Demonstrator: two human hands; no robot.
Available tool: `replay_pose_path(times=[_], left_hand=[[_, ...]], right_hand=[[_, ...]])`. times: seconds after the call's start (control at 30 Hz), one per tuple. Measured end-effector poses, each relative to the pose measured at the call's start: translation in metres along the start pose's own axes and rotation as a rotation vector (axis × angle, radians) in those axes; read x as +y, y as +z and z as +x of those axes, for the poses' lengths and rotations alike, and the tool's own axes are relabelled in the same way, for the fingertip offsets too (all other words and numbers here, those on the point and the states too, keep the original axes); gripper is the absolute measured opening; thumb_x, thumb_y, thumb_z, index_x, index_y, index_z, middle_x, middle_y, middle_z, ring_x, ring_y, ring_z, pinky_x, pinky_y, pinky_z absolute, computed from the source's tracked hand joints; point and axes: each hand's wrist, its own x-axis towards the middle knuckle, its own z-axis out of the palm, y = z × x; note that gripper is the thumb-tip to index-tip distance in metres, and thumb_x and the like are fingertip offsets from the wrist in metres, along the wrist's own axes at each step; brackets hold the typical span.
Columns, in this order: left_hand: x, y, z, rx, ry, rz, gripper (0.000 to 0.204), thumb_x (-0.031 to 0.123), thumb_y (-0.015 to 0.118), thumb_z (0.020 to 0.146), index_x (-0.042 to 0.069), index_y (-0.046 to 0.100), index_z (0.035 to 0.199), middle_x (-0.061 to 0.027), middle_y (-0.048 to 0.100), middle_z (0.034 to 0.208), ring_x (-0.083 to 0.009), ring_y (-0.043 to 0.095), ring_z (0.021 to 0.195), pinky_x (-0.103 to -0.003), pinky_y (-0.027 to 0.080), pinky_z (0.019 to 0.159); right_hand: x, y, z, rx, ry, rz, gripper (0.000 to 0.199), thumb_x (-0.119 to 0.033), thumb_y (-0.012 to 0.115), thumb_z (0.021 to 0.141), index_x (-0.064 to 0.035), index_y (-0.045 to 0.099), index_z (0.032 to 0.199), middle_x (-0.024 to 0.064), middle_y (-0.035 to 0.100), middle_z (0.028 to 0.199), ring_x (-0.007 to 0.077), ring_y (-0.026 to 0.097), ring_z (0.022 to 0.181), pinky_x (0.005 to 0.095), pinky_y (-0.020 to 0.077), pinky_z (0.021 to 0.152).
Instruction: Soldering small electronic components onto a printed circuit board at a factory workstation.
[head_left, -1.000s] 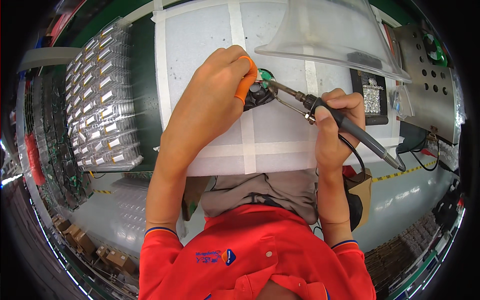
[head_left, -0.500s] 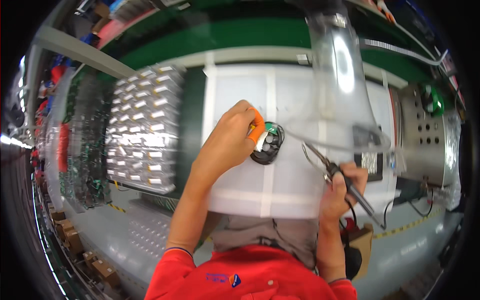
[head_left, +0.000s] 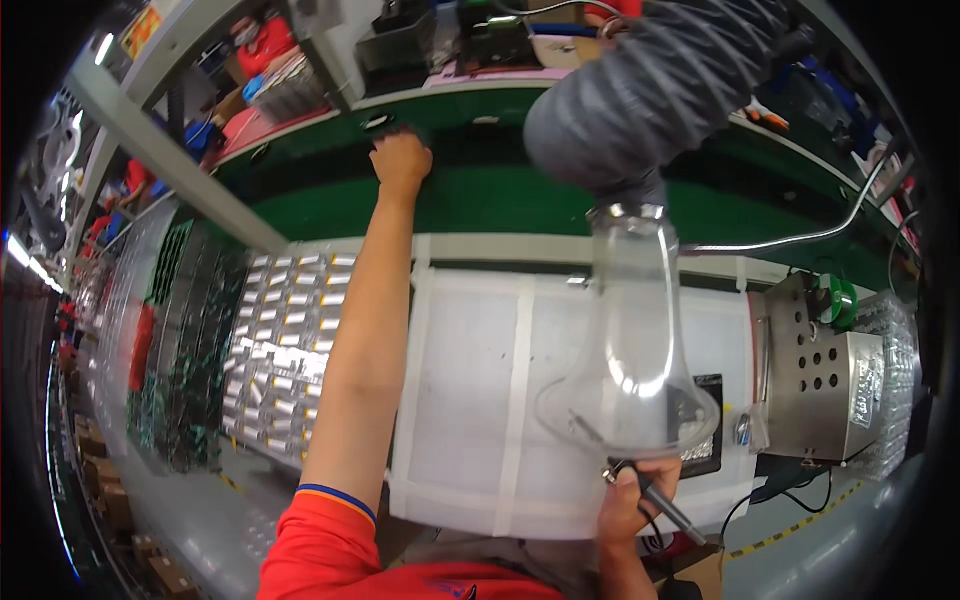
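Note:
My left arm stretches far forward across the white work mat [head_left: 470,400], and my left hand [head_left: 401,160] rests knuckles-up on the green conveyor belt [head_left: 480,200]. Its fingers curl down over the belt's far edge; whatever is under them is hidden. My right hand [head_left: 632,503] stays near the mat's front edge, gripping a dark soldering iron [head_left: 660,505] whose tip points up under the clear fume hood [head_left: 630,380].
A grey ribbed hose [head_left: 650,90] feeds the hood from above. Trays of small silver parts [head_left: 285,340] lie left of the mat, and a perforated metal box [head_left: 820,380] stands at the right. Beyond the belt sit shelves with bins.
My left hand left the mat's centre, where it held an orange-handled piece by a round dark part, and reached out to the belt. The right hand drew back with the iron. The view tilted up.

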Motion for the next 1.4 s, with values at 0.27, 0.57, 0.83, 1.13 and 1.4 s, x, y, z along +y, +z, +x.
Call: replay_pose_path(times=[0.27, 0.57, 0.83, 1.13, 1.4], left_hand=[[0.066, 0.097, 0.068, -0.306, 0.256, 0.006, 0.054, 0.025, 0.056, 0.085, 0.013, 0.047, 0.137, -0.0238, 0.042, 0.146, -0.0423, 0.042, 0.134, -0.052, 0.034, 0.111], [0.054, -0.034, -0.07, -0.292, 0.226, -0.178, 0.034, 0.021, 0.068, 0.078, 0.001, 0.069, 0.105, -0.0221, 0.07, 0.104, -0.0395, 0.067, 0.1, -0.048, 0.053, 0.091], [-0.024, -0.179, -0.336, -0.723, 0.521, -0.661, 0.036, 0.015, 0.077, 0.078, 0.004, 0.062, 0.109, -0.0153, 0.063, 0.116, -0.0316, 0.061, 0.106, -0.039, 0.049, 0.09], [-0.155, -0.188, -0.331, 0.174, 0.047, -0.282, 0.034, 0.024, 0.077, 0.084, -0.001, 0.064, 0.101, -0.0158, 0.066, 0.1, -0.0281, 0.062, 0.093, -0.038, 0.048, 0.081], [-0.195, -0.174, -0.302, 0.089, -0.127, -0.265, 0.029, 0.02, 0.08, 0.079, -0.002, 0.062, 0.081, -0.0155, 0.065, 0.08, -0.0275, 0.063, 0.078, -0.037, 0.048, 0.071]], right_hand=[[-0.003, 0.002, 0.004, -0.022, 0.039, 0.022, 0.032, -0.023, 0.065, 0.081, -0.0048, 0.043, 0.096, 0.0029, 0.044, 0.087, 0.0106, 0.041, 0.078, 0.0249, 0.0351, 0.071], [-0.006, 0.003, -0.001, 0.096, -0.032, 0.054, 0.018, -0.006, 0.056, 0.085, -0.0104, 0.043, 0.096, 0.0035, 0.047, 0.098, 0.0085, 0.045, 0.074, 0.0213, 0.04, 0.059], [-0.009, 0.003, -0.001, 0.15, -0.135, 0.148, 0.019, -0.012, 0.059, 0.085, -0.0056, 0.044, 0.095, 0.0079, 0.05, 0.092, 0.0132, 0.049, 0.067, 0.0227, 0.0385, 0.05], [-0.009, 0.004, -0.003, 0.155, -0.105, 0.123, 0.019, -0.007, 0.059, 0.082, -0.0061, 0.046, 0.096, 0.0084, 0.049, 0.095, 0.0128, 0.048, 0.069, 0.0232, 0.0407, 0.05], [-0.007, 0.004, -0.002, 0.124, -0.139, 0.13, 0.02, -0.008, 0.06, 0.082, -0.0058, 0.047, 0.096, 0.0074, 0.048, 0.086, 0.0106, 0.044, 0.064, 0.0213, 0.0375, 0.048]])
